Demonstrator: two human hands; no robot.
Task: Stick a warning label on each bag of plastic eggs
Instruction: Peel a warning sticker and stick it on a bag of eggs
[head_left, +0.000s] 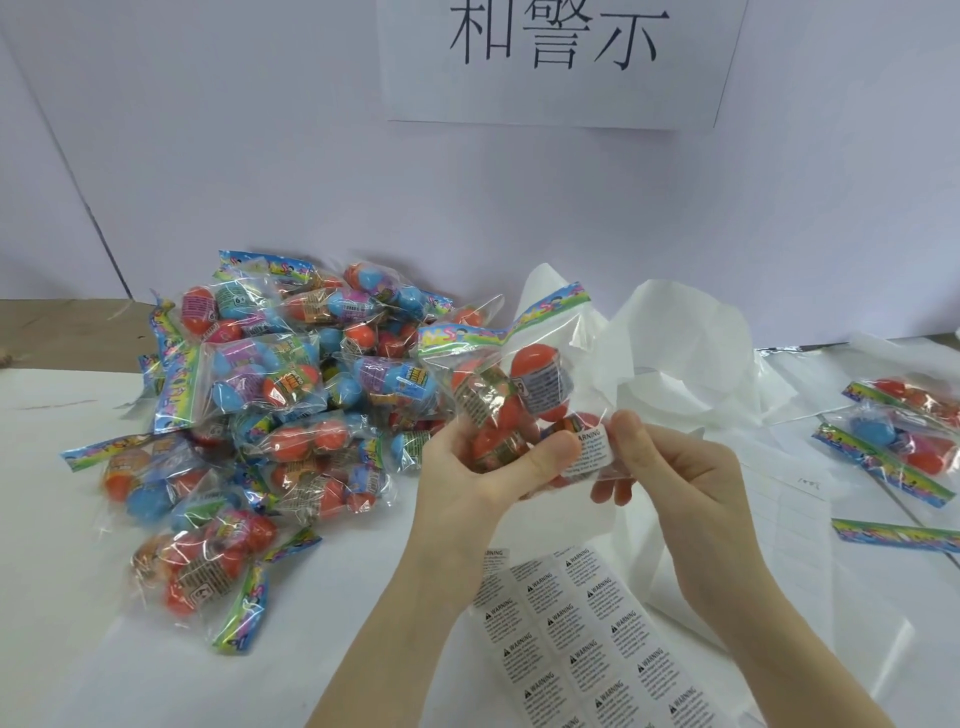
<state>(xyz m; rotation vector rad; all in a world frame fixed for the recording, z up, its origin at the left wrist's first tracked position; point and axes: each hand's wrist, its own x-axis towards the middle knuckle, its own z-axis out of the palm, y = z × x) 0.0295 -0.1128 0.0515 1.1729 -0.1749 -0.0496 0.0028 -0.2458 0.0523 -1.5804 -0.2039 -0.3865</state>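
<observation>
Mid-labelling step: left hand (488, 467) grips a bag of plastic eggs (511, 405) held up over the worktop (62, 597), thumb pressing beside the warning label (591, 451) on the bag's lower corner. Right hand (670, 467) pinches that corner w/ thumb and fingers, smoothing the label on (looks nearly stuck). Next, I'd judge: drop this bag w/ the done ones at right (904, 441), peel another from the label sheet (582, 639), grab from the pile (270, 405) at left.

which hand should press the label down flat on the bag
Right. The right hand already pinches the warning label against the bag, while the left hand grips the bag.
</observation>
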